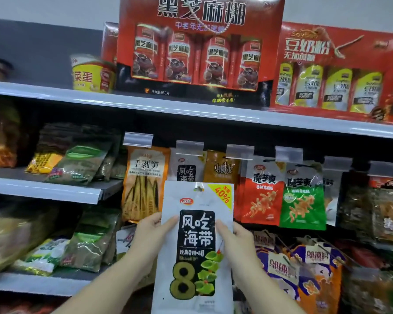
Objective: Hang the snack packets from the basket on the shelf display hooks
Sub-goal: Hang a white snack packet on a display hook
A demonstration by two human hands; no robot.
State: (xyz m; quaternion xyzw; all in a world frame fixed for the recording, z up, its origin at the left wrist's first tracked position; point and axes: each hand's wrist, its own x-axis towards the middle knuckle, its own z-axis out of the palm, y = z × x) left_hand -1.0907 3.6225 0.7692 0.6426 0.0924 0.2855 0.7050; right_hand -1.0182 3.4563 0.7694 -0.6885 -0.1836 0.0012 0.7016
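Observation:
I hold a white snack packet (196, 241) with a black label, a big "8" and a yellow 40% corner upright in front of the shelf. My left hand (151, 236) grips its left edge, thumb on the front. My right hand (236, 239) grips its right edge. The packet's hang hole is at its top, just below a matching white packet (186, 166) that hangs on a display hook (190, 147) with a clear price tag holder. The basket is out of view.
More packets hang on neighbouring hooks: an orange bamboo-shoot packet (145, 182), a red packet (262, 196) and a green packet (303, 200). Green bags (82, 164) lie on the left shelves. Red gift boxes (200, 46) stand on the top shelf. Lower hooks carry orange packets (304, 268).

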